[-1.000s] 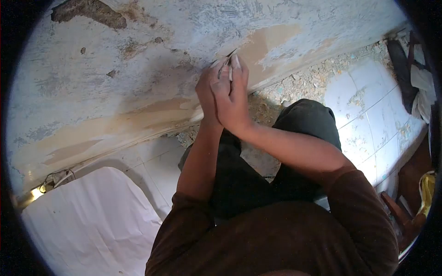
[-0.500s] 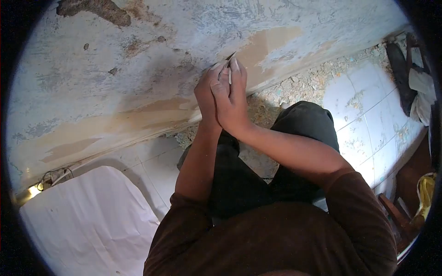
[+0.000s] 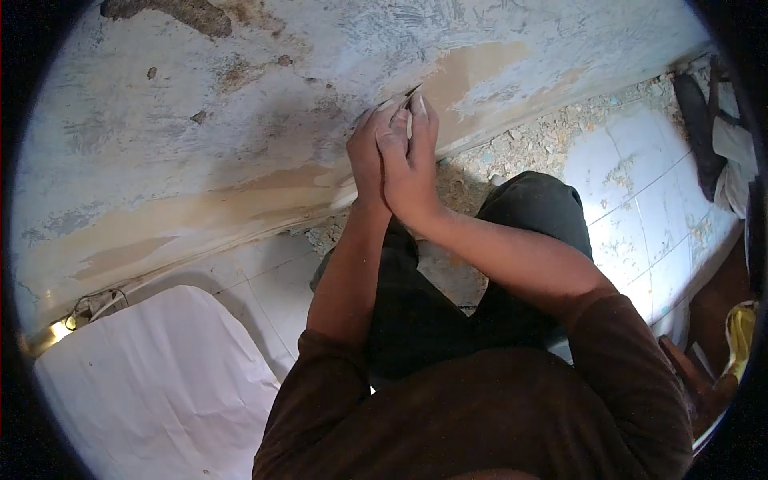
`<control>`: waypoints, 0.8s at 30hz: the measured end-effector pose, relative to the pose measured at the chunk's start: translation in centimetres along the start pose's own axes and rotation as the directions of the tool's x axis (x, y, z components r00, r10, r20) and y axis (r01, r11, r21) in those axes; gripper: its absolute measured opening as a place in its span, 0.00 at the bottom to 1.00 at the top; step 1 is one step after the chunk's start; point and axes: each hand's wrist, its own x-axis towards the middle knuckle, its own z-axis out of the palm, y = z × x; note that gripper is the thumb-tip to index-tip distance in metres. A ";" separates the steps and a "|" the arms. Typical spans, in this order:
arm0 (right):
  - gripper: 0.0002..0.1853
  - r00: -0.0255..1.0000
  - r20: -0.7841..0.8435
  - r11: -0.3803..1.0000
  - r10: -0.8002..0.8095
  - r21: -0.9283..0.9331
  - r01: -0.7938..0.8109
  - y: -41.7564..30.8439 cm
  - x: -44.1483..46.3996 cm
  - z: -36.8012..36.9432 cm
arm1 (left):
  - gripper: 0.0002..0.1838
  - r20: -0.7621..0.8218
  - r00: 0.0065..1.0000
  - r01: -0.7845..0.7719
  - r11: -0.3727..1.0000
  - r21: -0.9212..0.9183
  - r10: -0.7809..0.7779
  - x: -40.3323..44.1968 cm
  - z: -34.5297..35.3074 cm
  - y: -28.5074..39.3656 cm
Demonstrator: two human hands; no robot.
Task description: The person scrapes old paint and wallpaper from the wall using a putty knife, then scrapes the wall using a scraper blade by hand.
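Against the patchy wall (image 3: 264, 120), my left hand (image 3: 368, 156) and my right hand (image 3: 412, 164) are pressed together. Both have closed fingers around a thin blade-like tool (image 3: 414, 90), whose dark edge shows at the fingertips and touches the wall. The rest of the tool is hidden by the fingers. Pale dust covers my fingertips. A tan bare patch (image 3: 472, 72) lies just right of the hands, and a long tan strip (image 3: 200, 206) runs along the wall's lower part.
Plaster rubble (image 3: 528, 136) lies along the wall's foot. A white sheet-covered object (image 3: 160, 384) stands at lower left, beside a small light (image 3: 60, 330) and a wire. White floor tiles (image 3: 640, 200) are at right, with dark items and a yellow bag (image 3: 742, 336) at the edge.
Both hands, still together, have shifted slightly right along the wall with the tool since the half-second-old frame.
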 end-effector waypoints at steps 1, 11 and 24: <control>0.36 0.999 0.031 1.000 -0.027 0.002 0.027 -0.1 -0.2 -0.1 | 0.10 -0.006 1.000 0.000 1.000 -0.005 0.000 -0.1 0.1 0.3; 0.37 0.994 0.022 0.994 -0.104 0.013 0.104 0.0 0.0 -0.1 | 0.10 -0.063 0.998 0.019 0.999 -0.033 -0.021 -0.2 0.0 0.4; 0.31 0.984 0.006 0.982 -0.179 -0.061 0.179 -0.1 0.2 -0.3 | 0.11 -0.088 0.994 -0.055 0.996 0.069 0.061 0.2 0.6 -0.2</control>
